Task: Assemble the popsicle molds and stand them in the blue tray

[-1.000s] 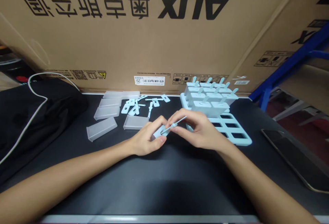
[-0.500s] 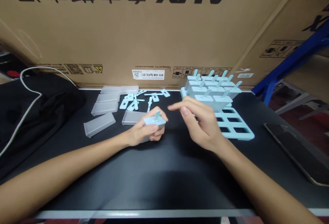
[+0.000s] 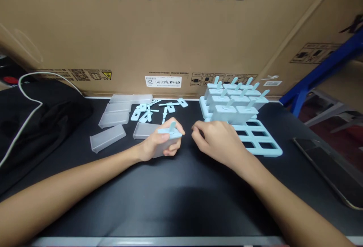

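Note:
My left hand [image 3: 160, 141] is wrapped round a translucent ice pop mould [image 3: 163, 150], held tilted above the black table. A light blue lid [image 3: 171, 133] with a stick pointing up sits on the mould's top. To the right, my right hand [image 3: 217, 139] is closed, fingers curled in, with nothing visible in it. It is apart from the held mould and covers the left part of a light blue rack [image 3: 266, 151]. Several lidded moulds [image 3: 245, 114] stand upright in the rack's far part, sticks up; its nearer slots show open.
Several moulds without lids [image 3: 109, 137] lie on the left of the table [image 3: 147, 201]. Loose lids with sticks [image 3: 146, 112] are heaped behind my left hand. A phone [image 3: 329, 171] lies at right, black cloth [image 3: 42, 114] and a white cable [image 3: 17, 141] at left. A cardboard box [image 3: 127, 39] stands behind.
My right hand has drawn its outstretched index finger in and turned its back upward. My left hand still grips the lidded mould, now showing more of its body.

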A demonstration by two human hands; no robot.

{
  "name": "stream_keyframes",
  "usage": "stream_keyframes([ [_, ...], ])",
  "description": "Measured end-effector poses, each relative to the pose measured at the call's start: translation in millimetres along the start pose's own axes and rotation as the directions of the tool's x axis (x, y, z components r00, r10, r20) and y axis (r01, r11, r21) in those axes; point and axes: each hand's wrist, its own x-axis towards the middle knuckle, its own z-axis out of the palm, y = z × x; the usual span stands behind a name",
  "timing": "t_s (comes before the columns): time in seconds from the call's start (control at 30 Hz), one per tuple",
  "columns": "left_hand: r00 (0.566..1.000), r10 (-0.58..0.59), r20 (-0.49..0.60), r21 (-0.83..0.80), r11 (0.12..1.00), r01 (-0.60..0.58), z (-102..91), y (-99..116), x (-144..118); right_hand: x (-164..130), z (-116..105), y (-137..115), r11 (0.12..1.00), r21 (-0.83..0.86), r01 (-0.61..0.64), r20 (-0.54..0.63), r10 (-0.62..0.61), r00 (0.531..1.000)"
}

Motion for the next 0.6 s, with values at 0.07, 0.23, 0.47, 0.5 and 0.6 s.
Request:
stream_keyframes([
  [0.07, 1.000, -0.018, 0.006, 0.033, 0.999, 0.018, 2.2, 0.1, 0.0, -1.5, -3.1, -1.6, 0.968, 0.222, 0.120, -0.179, -0.081, 0.981],
  [0.23, 1.000, 0.011, -0.022, 0.069, 0.998, -0.010, 9.0, 1.0, 1.6, -4.8, -6.2, -10.9, 0.703, 0.586, 0.403, -0.289, -0.283, 0.915],
  [0.47, 0.995, 0.054, -0.085, 0.125, 0.991, -0.043, 6.1, -5.5, 1.2, -0.6, 7.6, -14.5, 0.605, 0.775, 0.183, -0.060, -0.218, 0.974],
  [0.5, 0.994, 0.061, -0.091, 0.140, 0.989, -0.047, 4.8, -7.4, 0.7, -0.5, 8.1, -14.4, 0.589, 0.797, 0.133, -0.017, -0.199, 0.980],
  [0.6, 0.991, 0.075, -0.113, 0.188, 0.981, -0.052, 2.2, -11.3, -0.3, -1.5, 6.1, -13.2, 0.596, 0.797, 0.097, 0.027, -0.195, 0.981],
])
